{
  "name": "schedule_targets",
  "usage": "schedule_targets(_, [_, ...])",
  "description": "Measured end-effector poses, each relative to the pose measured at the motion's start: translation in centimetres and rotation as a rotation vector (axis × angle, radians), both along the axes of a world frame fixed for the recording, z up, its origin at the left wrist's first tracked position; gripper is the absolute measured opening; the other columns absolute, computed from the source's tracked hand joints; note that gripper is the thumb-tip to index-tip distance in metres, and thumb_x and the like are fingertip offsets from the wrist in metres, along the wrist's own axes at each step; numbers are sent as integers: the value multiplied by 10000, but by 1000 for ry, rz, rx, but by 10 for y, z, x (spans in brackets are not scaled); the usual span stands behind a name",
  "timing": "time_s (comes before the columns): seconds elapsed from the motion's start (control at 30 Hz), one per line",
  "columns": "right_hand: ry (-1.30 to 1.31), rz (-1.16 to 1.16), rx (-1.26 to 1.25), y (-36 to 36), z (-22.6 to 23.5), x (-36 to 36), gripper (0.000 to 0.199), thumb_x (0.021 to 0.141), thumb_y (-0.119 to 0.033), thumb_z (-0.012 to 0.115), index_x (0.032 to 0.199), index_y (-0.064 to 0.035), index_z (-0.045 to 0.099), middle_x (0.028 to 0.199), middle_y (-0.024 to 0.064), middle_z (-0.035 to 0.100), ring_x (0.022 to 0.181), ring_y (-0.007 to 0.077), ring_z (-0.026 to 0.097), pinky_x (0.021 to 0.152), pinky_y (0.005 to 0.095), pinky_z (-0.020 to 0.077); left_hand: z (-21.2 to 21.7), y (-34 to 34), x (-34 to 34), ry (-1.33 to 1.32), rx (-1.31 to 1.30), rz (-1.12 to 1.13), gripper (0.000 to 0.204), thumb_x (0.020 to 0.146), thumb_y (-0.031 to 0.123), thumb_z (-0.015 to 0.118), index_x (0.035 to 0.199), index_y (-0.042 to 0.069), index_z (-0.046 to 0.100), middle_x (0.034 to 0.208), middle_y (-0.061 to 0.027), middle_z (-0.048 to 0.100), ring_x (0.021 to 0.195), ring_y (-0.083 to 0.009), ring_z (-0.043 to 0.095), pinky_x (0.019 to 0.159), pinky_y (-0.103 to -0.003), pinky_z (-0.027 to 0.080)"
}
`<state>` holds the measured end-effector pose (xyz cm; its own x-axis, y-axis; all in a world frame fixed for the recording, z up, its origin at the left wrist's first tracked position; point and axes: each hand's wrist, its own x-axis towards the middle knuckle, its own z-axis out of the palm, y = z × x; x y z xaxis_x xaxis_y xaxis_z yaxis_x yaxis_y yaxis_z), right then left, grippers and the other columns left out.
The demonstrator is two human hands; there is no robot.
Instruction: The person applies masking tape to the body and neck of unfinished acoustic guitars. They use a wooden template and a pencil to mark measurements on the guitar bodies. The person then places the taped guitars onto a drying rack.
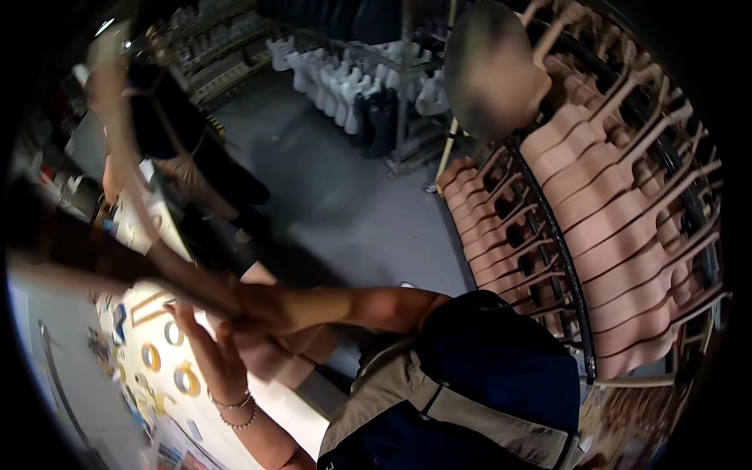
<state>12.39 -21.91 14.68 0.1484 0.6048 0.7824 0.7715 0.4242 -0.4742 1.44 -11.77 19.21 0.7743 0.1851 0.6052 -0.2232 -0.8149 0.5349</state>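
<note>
My right hand (262,309) is shut on a long brown strip (133,196), which runs blurred from the hand up toward the upper left. My left hand (200,341), with two bead bracelets at the wrist, is just below the strip. Its fingers are stretched out and touch the strip's underside. A tan moulded piece (286,352) lies right under both hands. My torso, in a dark blue shirt with a tan apron (470,411), fills the lower right.
A curved metal rack (564,258) of several tan moulded forms (619,211) stands on the right. White and dark forms (345,90) hang on a frame at the back. Another person (184,153) stands at the upper left. A white worktable (274,403) holds yellow rings (186,381).
</note>
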Motion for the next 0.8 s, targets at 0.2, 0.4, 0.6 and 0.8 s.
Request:
schedule_targets(0.2, [679,-757,94,-186,44,118,367,881,-296,609,1056,0,481,890,87,610,842,183,611,745,323,490,8,-79,121,31,-130,-399,745,908,516,440,1420,14,240,1298,-178,494,1271,-275,401,1107,-447,-40])
schedule_targets(0.4, [336,-1573,180,-396,80,236,303,863,-260,628,843,24,522,728,91,561,688,168,557,594,328,442,-34,-141,219,131,-246,-533,648,935,397,467,1411,8,261,1268,-200,511,1271,-295,403,1107,-443,52])
schedule_targets(0.6, [80,-1895,442,-560,79,326,399,851,-287,651,759,69,497,683,86,546,586,150,520,519,323,427,-54,-193,299,206,-295,-612,622,925,294,522,1406,-4,264,1290,-183,491,1271,-301,398,1104,-462,40])
schedule_targets(0.8, [351,-1990,336,-638,93,339,451,838,-330,659,826,115,584,745,148,606,656,170,570,595,332,462,-54,-212,342,281,-229,-582,654,905,306,548,1410,6,261,1296,-158,497,1287,-293,383,1104,-487,1])
